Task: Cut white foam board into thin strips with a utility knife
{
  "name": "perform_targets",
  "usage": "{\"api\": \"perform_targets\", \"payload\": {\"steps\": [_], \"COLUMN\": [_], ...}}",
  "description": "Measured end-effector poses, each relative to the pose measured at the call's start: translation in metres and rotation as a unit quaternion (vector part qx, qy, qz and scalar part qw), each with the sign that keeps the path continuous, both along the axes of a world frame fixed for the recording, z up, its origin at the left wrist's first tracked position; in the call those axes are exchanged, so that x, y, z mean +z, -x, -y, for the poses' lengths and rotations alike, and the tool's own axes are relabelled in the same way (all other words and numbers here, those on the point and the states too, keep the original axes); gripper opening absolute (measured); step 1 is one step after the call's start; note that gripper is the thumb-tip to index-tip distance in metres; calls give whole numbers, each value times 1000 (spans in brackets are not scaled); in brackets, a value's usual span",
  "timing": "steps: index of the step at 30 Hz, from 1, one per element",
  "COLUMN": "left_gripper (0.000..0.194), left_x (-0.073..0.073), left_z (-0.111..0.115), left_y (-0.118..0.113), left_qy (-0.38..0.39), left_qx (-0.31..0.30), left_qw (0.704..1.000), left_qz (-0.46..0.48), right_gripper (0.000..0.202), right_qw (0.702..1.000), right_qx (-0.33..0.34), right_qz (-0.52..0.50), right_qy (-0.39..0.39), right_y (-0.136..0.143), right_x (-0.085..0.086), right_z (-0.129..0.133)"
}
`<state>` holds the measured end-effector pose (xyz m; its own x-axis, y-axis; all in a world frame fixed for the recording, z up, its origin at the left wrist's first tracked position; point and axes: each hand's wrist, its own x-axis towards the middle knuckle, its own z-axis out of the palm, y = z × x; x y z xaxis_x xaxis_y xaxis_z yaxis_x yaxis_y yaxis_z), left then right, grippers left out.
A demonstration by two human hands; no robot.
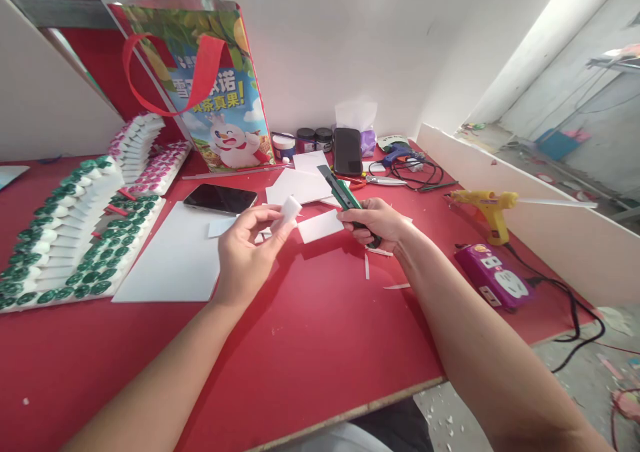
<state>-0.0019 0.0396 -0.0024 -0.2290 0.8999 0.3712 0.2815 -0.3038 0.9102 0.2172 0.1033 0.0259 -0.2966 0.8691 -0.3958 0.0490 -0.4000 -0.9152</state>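
Note:
Between the thumb and fingers of my left hand (pixel 253 245) is a small white foam piece (pixel 291 207), held up above the red table. My right hand (pixel 373 222) is wrapped round a green and black utility knife (pixel 345 195), its blade end pointing up and to the left. A white rectangular foam strip (pixel 320 226) lies between the two hands, just below the knife. Behind it are larger white foam sheets (pixel 297 185). Thin white offcuts (pixel 367 267) lie on the table near my right hand.
On the left are a large white sheet (pixel 170 265), a phone (pixel 220 199) and a model with green and white petals (pixel 95 239). Behind stand a gift bag (pixel 225 125), paint jars (pixel 306 140) and another phone (pixel 347 151). Rightward are scissors (pixel 387 181), a yellow glue gun (pixel 487 209) and a purple power strip (pixel 495 275).

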Motion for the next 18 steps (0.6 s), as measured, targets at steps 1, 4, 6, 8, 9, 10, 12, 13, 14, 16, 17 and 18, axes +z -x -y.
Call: {"api": "perform_targets", "payload": {"steps": [1, 4, 6, 8, 9, 10, 12, 13, 14, 16, 17, 18], "left_gripper": [23, 28, 30, 31, 31, 31, 28, 26, 24, 18, 15, 13], "left_x": [1, 1, 0, 0, 1, 2, 4, 4, 4, 1, -2, -5], "left_z": [-1, -6, -7, -7, -7, -6, -3, -1, 0, 2, 3, 4], "left_y": [3, 8, 9, 8, 7, 6, 5, 4, 3, 0, -1, -3], "left_qy": [14, 46, 63, 74, 75, 73, 59, 51, 42, 16, -1, -19], "left_qx": [15, 38, 34, 25, 22, 21, 14, 4, -11, -50, -69, -86], "left_qw": [999, 990, 985, 983, 984, 985, 991, 994, 997, 998, 993, 987], "left_qz": [41, 125, 157, 166, 163, 154, 121, 93, 56, -40, -91, -138], "right_gripper": [26, 24, 24, 23, 22, 22, 22, 23, 23, 24, 23, 23], "right_qw": [1000, 998, 998, 998, 998, 998, 998, 999, 999, 995, 993, 990], "right_qx": [6, 34, 48, 52, 51, 49, 44, 44, 44, 51, 57, 62], "right_qz": [-18, -45, -41, -44, -48, -50, -32, -9, 20, 78, 105, 128], "right_qy": [1, 5, 10, 9, 7, 7, 10, 15, 20, 21, 16, 8], "right_y": [-2, -5, -5, -4, -4, -3, -3, -2, -1, 3, 4, 6], "right_x": [-1, -1, 0, 0, 0, -1, -1, -2, -2, -2, -2, -3], "right_z": [-1, -1, 0, 1, 1, 0, 0, 0, 0, 1, 2, 3]}}
